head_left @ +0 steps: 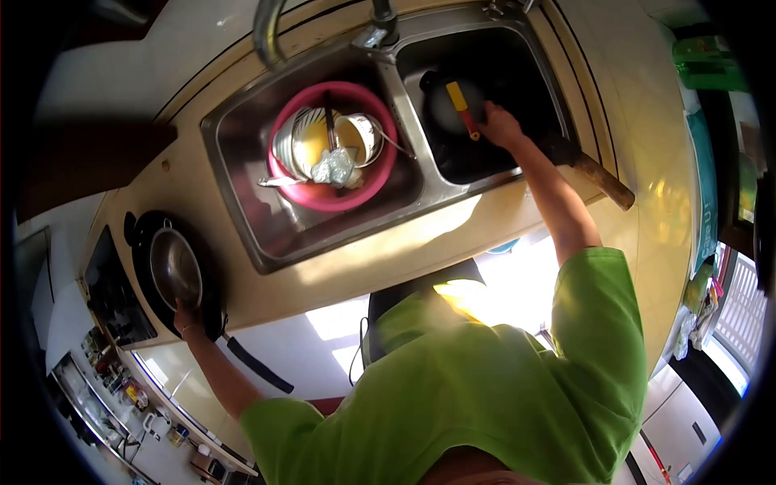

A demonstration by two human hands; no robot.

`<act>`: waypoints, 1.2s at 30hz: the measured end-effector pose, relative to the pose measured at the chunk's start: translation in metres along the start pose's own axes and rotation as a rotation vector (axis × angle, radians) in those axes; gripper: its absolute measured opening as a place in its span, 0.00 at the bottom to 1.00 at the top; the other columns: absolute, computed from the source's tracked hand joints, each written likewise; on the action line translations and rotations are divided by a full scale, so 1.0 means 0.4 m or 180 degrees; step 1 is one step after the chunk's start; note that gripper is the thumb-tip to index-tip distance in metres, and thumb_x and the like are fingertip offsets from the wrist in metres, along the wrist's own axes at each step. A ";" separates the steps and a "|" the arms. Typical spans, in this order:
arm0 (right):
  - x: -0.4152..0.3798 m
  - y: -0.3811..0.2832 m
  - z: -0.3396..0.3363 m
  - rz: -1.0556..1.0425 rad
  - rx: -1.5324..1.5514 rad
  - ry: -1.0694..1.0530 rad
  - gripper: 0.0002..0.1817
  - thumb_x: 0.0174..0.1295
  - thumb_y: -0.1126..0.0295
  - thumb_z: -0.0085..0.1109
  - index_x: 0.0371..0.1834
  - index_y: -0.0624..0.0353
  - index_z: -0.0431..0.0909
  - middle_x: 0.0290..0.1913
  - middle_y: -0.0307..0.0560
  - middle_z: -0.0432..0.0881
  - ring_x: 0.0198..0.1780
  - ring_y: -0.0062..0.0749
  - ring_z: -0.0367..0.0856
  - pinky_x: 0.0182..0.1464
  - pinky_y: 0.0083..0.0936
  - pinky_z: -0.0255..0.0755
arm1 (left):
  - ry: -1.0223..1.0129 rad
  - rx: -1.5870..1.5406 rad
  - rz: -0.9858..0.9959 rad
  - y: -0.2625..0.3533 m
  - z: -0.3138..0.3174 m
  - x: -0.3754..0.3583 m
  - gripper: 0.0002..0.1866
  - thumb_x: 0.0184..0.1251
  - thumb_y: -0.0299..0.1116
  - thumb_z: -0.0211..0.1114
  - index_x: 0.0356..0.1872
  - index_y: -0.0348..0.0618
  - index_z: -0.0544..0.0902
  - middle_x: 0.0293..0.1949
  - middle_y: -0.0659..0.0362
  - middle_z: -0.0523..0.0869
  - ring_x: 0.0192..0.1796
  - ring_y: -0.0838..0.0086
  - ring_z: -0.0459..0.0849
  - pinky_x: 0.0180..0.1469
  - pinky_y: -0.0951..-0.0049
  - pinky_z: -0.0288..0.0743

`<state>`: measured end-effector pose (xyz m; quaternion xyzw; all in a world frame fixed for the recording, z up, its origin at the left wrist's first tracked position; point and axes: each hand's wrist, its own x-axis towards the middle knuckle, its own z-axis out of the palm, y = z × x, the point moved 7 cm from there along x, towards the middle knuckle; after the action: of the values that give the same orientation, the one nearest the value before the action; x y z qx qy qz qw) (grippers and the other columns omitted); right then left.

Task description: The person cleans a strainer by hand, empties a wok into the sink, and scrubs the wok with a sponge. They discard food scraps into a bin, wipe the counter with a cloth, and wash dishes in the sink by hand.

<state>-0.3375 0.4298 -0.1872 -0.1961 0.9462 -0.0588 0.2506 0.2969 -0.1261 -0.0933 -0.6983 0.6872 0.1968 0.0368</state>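
At the counter's left, my left hand (pixel 187 316) is closed on the near rim of a steel bowl (pixel 175 269), which lies over a black frying pan (pixel 212 283). Inside the right sink basin, my right hand (pixel 499 125) reaches beside a yellow and red handled tool (pixel 459 101); its fingertips are too small to tell whether they hold anything. Under the tool is a round, pale, cloudy surface (pixel 444 111) in a dark vessel. A pink basin (pixel 391 162) in the left sink holds bowls, a cup, chopsticks and a crumpled clear wrapper.
The faucet (pixel 267 36) arches over the back of the sink (pixel 242 234). A wooden handle (pixel 605 179) sticks out over the right basin's near right corner. The pan's black handle (pixel 259 365) extends past the counter's front edge. A black stove (pixel 117 287) is at far left.
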 end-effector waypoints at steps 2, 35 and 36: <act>0.050 -0.006 0.047 0.0000 0.0155 0.0066 0.34 0.47 0.59 0.55 0.58 0.53 0.52 0.45 0.60 0.69 0.47 0.49 0.70 0.48 0.36 0.65 | -0.0082 0.1982 0.0282 0.095 -0.012 -0.054 0.28 0.53 0.52 0.55 0.38 0.31 0.72 0.36 0.46 0.78 0.37 0.56 0.76 0.39 0.69 0.72; 0.036 0.036 0.172 -0.1441 -0.0761 -0.1507 0.25 0.55 0.70 0.40 0.58 0.36 0.57 0.43 0.54 0.73 0.41 0.48 0.74 0.44 0.34 0.68 | -0.1452 -0.1068 0.0091 1.180 1.065 -0.844 0.21 0.56 0.39 0.46 0.35 0.26 0.75 0.39 0.39 0.75 0.44 0.50 0.73 0.46 0.62 0.66; -0.012 0.045 0.119 -0.1498 -0.1075 -0.1608 0.24 0.56 0.69 0.39 0.58 0.37 0.59 0.42 0.53 0.74 0.42 0.46 0.74 0.44 0.34 0.68 | -0.1410 -0.1315 -0.0036 1.175 1.064 -0.843 0.21 0.57 0.39 0.45 0.35 0.26 0.75 0.40 0.39 0.75 0.45 0.50 0.73 0.47 0.62 0.65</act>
<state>-0.3163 0.4476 -0.2303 -0.4548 0.7801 0.0921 0.4197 -0.2491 0.3049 -0.2719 -0.6349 0.6039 0.4798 0.0441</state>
